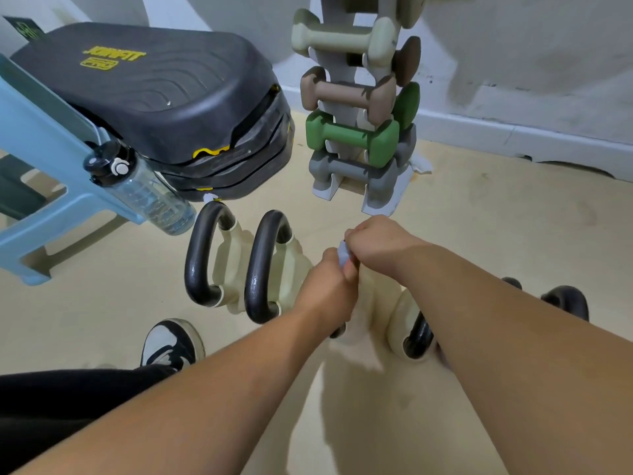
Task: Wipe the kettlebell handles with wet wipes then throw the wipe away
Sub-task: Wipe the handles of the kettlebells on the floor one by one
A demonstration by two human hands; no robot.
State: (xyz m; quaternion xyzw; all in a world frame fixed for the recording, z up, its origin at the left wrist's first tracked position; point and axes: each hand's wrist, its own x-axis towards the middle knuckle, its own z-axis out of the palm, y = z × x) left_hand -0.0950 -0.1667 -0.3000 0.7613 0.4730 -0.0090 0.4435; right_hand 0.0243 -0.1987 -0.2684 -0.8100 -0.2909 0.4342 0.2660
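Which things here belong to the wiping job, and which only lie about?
Job:
- small pale blue wet wipe, held by left hand and right hand
- cream kettlebells with black curved handles

Lying about:
- clear plastic water bottle
- green dumbbell
- black stepper

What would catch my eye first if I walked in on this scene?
Probably the two hands meeting mid-frame: the left hand and right hand both grip a pale wipe above a cream kettlebell. Left of them two more kettlebells stand with shiny black handles, and behind rises a rack of coloured dumbbells.
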